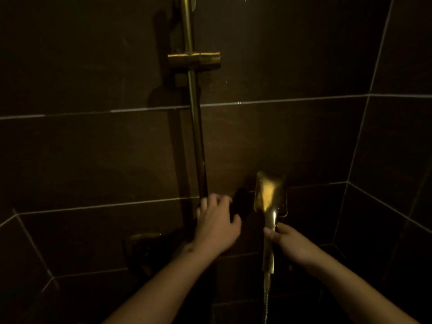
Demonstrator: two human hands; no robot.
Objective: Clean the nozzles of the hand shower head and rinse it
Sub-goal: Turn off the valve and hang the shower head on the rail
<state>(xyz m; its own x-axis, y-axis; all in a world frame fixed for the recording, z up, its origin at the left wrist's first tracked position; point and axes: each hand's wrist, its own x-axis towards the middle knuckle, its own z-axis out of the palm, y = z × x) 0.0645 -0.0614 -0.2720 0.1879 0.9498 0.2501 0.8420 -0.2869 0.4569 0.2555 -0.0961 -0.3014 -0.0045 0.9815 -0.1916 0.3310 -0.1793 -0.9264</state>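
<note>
Darkness is filling a shower corner lined with large dark wall tiles [93,155] and pale grout lines. A brass slide rail [196,127] is running vertically down the wall, and everything here is placed against it. A brass bracket [194,60] is sitting crosswise on the rail, high up.

The right hand [288,243] is gripping the hand shower head [271,196] by its slim handle, fingers closed around the stem just under the head. The shower head is standing upright to the right of the rail's lower end, well below the bracket. Its flat, squarish brass back is facing the camera and catching a yellow glint, so the nozzles are not showing. A hose [266,298] is hanging straight down from the bottom of the handle.

The left hand [216,222] is reaching to the foot of the rail, fingers spread apart and curled forward, fingertips at or just beside the rail's bottom end. Whether they are touching it is hard to tell in the dim light. A dark shape is sitting between this hand and the shower head, too shadowed to identify.

Below and left of the rail's foot, a round brass fitting [142,239] is sitting on the wall.
</note>
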